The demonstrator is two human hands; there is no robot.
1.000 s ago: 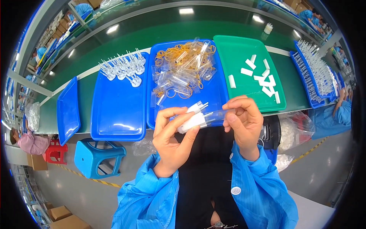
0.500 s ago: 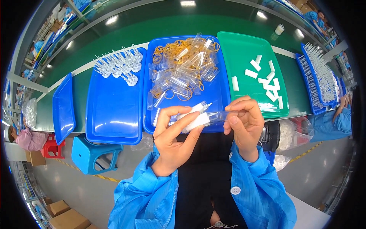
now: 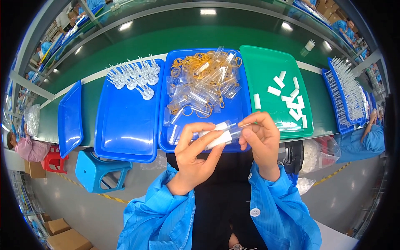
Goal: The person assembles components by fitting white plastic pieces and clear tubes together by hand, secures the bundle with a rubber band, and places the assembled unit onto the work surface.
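Observation:
My left hand (image 3: 196, 154) is closed round two short white tubes (image 3: 219, 139) held side by side over the front of the middle blue tray. A clear plastic sleeve (image 3: 236, 133) sticks out from the right end of the tubes. My right hand (image 3: 262, 143) pinches at the free end of that sleeve, its fingertips close to the left hand. Behind them, the middle blue tray (image 3: 166, 141) holds a pile of tan rubber bands (image 3: 187, 63) and clear plastic sleeves (image 3: 200, 98). Fingers hide part of both tubes.
On the right, a green tray (image 3: 271, 62) carries several loose white tubes (image 3: 273, 91). To the left, a blue tray (image 3: 125, 137) holds white spiked parts (image 3: 133, 77) at its far end. Further out are an upright-tilted blue tray (image 3: 70, 114), a blue stool (image 3: 93, 171) and full racks (image 3: 348, 91).
My right hand has come in toward the left hand, and less of the clear sleeve shows between them. The left hand keeps its hold on the white tubes. The view has shifted slightly.

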